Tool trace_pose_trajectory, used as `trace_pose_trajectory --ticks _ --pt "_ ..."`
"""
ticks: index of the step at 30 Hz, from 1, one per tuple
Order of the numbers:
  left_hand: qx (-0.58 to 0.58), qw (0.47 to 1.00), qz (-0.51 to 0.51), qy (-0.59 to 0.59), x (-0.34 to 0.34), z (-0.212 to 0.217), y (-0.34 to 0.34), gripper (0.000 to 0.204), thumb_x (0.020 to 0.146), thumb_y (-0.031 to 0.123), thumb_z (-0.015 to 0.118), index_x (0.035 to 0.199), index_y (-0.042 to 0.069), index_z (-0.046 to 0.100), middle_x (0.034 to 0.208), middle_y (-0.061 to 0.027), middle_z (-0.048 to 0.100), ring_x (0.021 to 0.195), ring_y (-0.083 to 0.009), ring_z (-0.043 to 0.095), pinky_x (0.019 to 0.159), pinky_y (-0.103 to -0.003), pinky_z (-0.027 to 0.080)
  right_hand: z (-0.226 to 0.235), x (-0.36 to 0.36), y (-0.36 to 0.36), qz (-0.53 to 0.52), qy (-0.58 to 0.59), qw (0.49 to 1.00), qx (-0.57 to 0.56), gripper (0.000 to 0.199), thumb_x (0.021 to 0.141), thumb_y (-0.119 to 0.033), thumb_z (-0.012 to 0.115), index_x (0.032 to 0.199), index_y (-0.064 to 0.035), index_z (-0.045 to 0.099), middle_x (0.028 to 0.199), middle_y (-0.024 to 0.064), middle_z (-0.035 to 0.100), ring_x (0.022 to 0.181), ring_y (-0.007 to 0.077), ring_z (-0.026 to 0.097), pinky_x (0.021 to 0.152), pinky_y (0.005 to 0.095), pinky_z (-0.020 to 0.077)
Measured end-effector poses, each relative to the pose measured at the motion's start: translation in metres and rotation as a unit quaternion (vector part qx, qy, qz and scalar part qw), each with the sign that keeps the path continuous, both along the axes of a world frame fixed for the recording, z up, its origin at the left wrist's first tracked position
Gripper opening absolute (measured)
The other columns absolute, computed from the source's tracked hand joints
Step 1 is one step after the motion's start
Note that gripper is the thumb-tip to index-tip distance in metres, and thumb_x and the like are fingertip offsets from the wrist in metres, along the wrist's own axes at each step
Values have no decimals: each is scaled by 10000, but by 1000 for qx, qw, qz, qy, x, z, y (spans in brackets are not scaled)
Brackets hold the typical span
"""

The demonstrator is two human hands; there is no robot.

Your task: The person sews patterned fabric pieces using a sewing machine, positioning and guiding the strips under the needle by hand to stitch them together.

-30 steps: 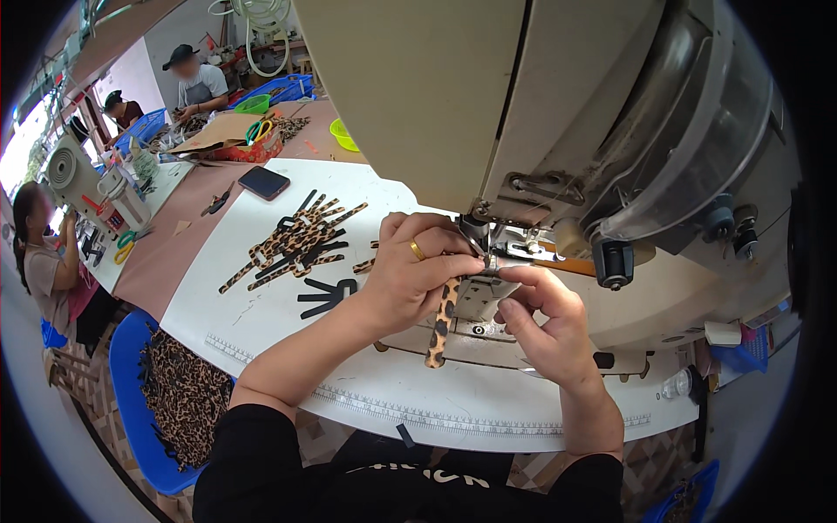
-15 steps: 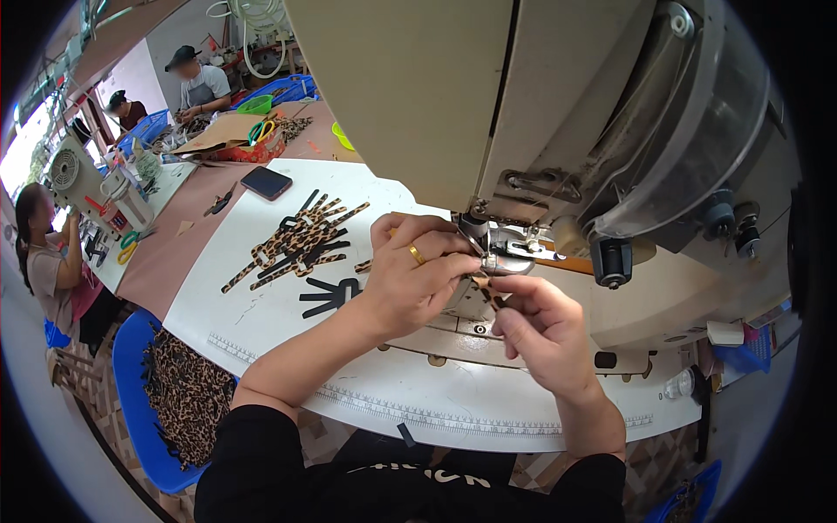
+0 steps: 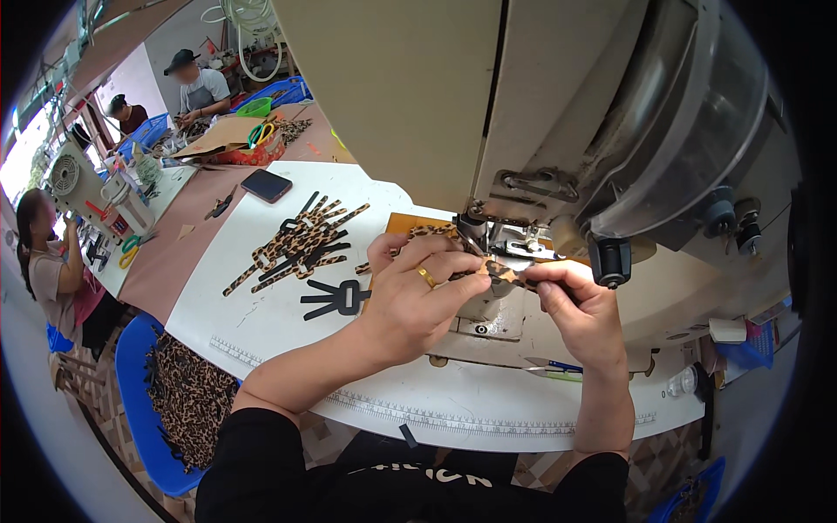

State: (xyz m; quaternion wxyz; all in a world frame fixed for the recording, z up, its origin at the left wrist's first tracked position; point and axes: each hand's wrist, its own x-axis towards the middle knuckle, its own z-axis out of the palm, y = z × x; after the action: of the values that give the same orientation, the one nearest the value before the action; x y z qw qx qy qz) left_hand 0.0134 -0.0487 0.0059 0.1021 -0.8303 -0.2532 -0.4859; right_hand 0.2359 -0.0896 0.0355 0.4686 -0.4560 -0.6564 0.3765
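Note:
A leopard-print strap (image 3: pixel 507 274) stretches between my two hands, just in front of the presser foot of a sewing machine (image 3: pixel 401 96). My left hand (image 3: pixel 414 301), with a gold ring, is bent over the strap's left part, fingertips pressing it close to the needle area. My right hand (image 3: pixel 586 309) pinches the strap's right end between thumb and fingers. What lies beneath my left palm is hidden. Left of that hand lie a pile of leopard-print and black strips (image 3: pixel 296 240) and a black piece with several prongs (image 3: pixel 349 298).
A tan board (image 3: pixel 403 223) shows behind my left hand. Blue-handled snips (image 3: pixel 551 363) lie by my right wrist. A phone (image 3: pixel 266 185) rests on the white tabletop (image 3: pixel 218 288). At lower left stands a blue basket (image 3: pixel 131 366) of strips. Several people work at the left and back.
My right hand has moved right and a little up, drawing the strap out nearly level. My left hand has come slightly down, uncovering the tan board. Snips now show by my right wrist.

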Motion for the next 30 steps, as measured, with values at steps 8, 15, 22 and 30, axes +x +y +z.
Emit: trace_pose_trajectory --ticks 8,15,22,30 --pt "41 998 39 -9 5 -4 5 347 632 66 738 952 188 677 1011 53 630 948 -185 554 835 -381 274 -10 -16 -6 50 62 997 -9 258 895 67 528 1148 63 578 889 50 626 760 71 570 686 200 474" --pt "72 997 -29 -16 -1 -5 18 287 638 117 748 909 182 681 945 69 651 839 -159 595 764 -336 300 -17 -46 -24 72 47 996 11 261 870 65 558 1113 51 463 852 96 626 673 89 586 596 196 492" --pt "69 997 -31 -4 -7 -10 22 307 643 125 738 932 173 648 952 79 632 913 -161 601 803 -366 309 -22 -55 -22 84 178 973 -120 180 895 6 566 1038 34 459 830 160 648 633 120 601 568 228 509" --pt "-72 991 -115 3 -18 0 21 294 694 131 740 978 176 682 1006 23 650 1063 -225 532 901 -395 299 -34 -57 -11 38 94 995 -21 64 884 -14 598 924 29 574 778 114 654 583 110 582 524 233 478"
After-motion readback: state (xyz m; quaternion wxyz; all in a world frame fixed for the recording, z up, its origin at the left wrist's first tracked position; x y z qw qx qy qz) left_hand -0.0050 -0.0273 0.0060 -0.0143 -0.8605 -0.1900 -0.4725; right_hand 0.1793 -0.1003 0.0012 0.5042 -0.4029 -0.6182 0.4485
